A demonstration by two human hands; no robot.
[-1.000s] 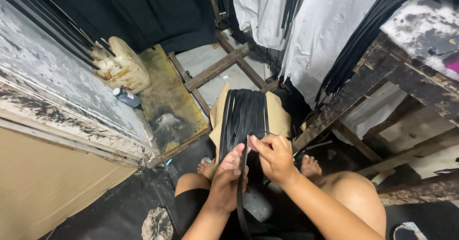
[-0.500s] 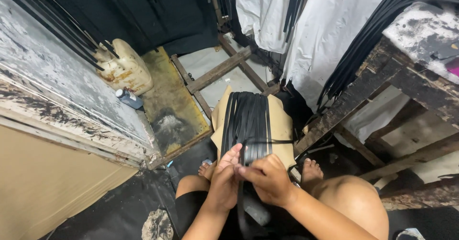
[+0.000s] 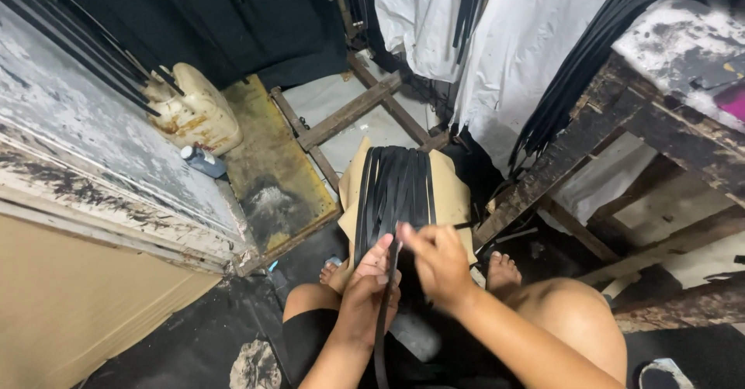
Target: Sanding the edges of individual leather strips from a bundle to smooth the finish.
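I sit with bare knees and feet on a dark floor. Several black strips (image 3: 397, 187) lie side by side over a tan board (image 3: 454, 191) leaning in front of me. My left hand (image 3: 369, 292) and my right hand (image 3: 436, 263) meet at the near end of the strips. Together they pinch one narrow black strip (image 3: 382, 335) that hangs down between my legs. The fingertips of both hands touch it just below the bundle.
A stained white jug (image 3: 194, 114) and a small bottle (image 3: 203, 161) stand at the left by a worn painted bench (image 3: 85, 133). A rough wooden table (image 3: 621, 125) draped with black strips stands at the right. White sheets (image 3: 504, 55) hang behind.
Both hands have shifted slightly down and toward me, drawing one strip off the bundle. The camera view has barely moved.
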